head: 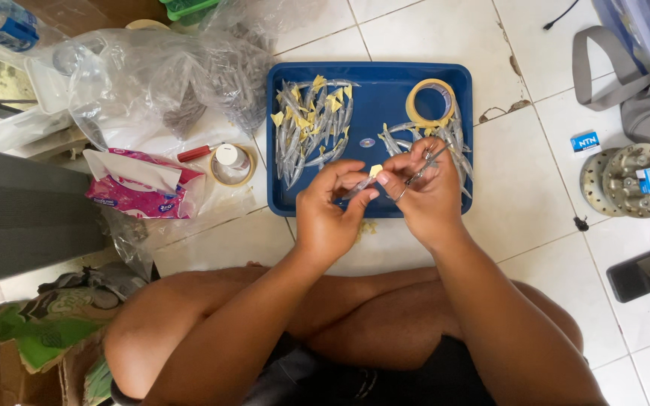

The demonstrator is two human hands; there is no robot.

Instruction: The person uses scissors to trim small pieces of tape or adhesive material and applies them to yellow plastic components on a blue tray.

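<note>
My left hand (pixel 330 213) pinches a small clear packet with a bit of yellow tape (pixel 375 171) at its tip, just above the near edge of a blue tray (pixel 370 113). My right hand (pixel 424 192) touches the same packet and holds small scissors (pixel 420 171) between its fingers. A pile of taped packets (pixel 311 128) lies on the tray's left side. Untaped clear packets (pixel 453 143) lie on its right, next to a roll of yellowish tape (pixel 430 103).
Left of the tray are clear plastic bags (pixel 152 83), a pink tissue pack (pixel 144 188), a second tape roll (pixel 232 165) and a red marker (pixel 193 153). At right are a grey bag (pixel 641 90), round metal parts (pixel 630 180) and a dark phone (pixel 645 273). I sit cross-legged on white tiles.
</note>
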